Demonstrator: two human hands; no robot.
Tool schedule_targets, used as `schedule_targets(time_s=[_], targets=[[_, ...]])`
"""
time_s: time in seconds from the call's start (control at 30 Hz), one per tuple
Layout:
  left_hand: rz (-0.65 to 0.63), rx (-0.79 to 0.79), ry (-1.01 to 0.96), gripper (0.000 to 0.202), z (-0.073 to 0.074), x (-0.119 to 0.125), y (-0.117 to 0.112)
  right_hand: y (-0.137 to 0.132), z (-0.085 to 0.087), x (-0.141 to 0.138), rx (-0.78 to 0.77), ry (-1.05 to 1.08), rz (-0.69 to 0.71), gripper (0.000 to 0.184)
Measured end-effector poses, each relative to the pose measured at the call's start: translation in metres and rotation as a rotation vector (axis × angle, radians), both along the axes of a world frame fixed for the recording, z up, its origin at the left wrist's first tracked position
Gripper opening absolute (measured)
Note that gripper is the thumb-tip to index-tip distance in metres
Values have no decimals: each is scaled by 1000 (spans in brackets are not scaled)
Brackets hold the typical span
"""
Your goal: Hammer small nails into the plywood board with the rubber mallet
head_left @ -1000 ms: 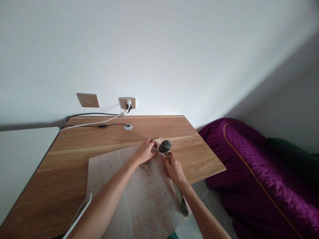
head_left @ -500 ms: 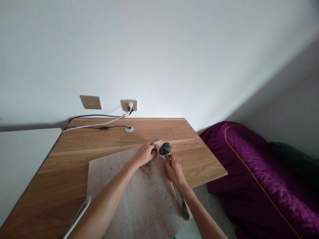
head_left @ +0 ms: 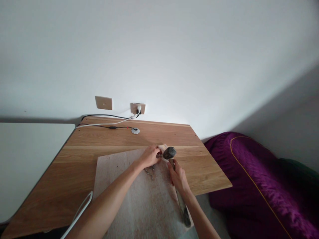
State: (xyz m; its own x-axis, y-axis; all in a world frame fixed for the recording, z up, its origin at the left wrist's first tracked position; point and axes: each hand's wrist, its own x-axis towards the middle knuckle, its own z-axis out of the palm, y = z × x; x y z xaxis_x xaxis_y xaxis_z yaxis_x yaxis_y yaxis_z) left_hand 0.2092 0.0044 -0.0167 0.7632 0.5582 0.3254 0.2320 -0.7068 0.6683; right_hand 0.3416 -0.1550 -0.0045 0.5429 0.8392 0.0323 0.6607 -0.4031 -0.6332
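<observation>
My left hand (head_left: 151,156) is closed in a pinch on a small dark nail (head_left: 160,155) near the far right corner of a pale wooden board (head_left: 139,199). A hammer (head_left: 169,152) is gripped in my right hand (head_left: 178,176), its dark head just right of the left fingertips and apart from them. Below that hand, a long shaft with a dark end (head_left: 186,219) runs along the board's right edge; it lines up with the hammer's handle. Several small metal screws or nails (head_left: 150,173) lie on the board under my left wrist.
The board rests on a wooden desk (head_left: 211,176) against a white wall. Cables (head_left: 109,124) cross the desk's back to a wall socket (head_left: 138,108). A white panel (head_left: 32,166) stands at left, and a white loop (head_left: 82,207) beside my left forearm. Purple fabric (head_left: 244,186) lies at right.
The view has shifted, so the desk and both hands appear slightly right and lower. The hammer head stays beside my left fingertips, and both grips look the same.
</observation>
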Motion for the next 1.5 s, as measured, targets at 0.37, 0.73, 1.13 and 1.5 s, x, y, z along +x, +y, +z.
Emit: schedule_targets(time_s=[0.37,0.73,1.13,1.5], targets=[[14,-27,34,14,4,-4,0,-10,23,-19,54,80,56,60],[7,11,9,13,-5,0,2,-11,28,-27,105,2,137,53],[18,-40,-17,20,3,-4,-1,-10,22,-23,115,-18,127,51],[5,-48,-4,18,4,-4,0,-9,20,-23,99,-26,127,52]])
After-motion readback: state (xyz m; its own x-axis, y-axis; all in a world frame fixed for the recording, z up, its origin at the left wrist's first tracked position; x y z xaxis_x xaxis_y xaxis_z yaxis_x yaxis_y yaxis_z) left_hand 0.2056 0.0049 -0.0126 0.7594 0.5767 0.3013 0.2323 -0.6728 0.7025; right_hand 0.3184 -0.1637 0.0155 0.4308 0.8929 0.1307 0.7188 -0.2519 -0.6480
